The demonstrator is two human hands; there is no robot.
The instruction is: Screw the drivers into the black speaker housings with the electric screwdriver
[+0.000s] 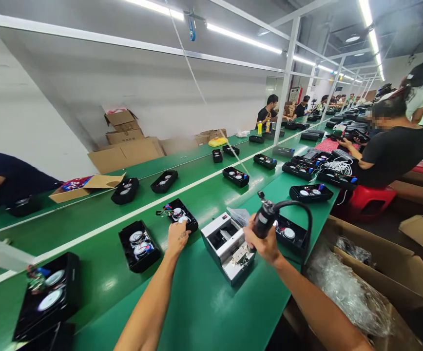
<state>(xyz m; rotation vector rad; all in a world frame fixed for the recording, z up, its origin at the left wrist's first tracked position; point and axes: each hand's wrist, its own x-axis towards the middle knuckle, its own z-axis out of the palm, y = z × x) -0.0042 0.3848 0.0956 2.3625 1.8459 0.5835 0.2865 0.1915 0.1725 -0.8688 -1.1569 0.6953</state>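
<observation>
My right hand is wrapped round a black electric screwdriver, whose tip points up and whose thick black cable loops to the right. It is raised over a grey-and-black boxy machine that looks like a screw feeder. My left hand has its fingers closed on the near side of an open black speaker housing. White round speaker drivers sit inside that housing, and a green circuit board hangs at its left end. My fingertips partly cover the drivers.
Open speaker housings stand left, near left and behind the screwdriver. Several others line the green bench. Cartons with plastic bags stand at right. A co-worker in black sits beyond; a dark sleeve shows at left.
</observation>
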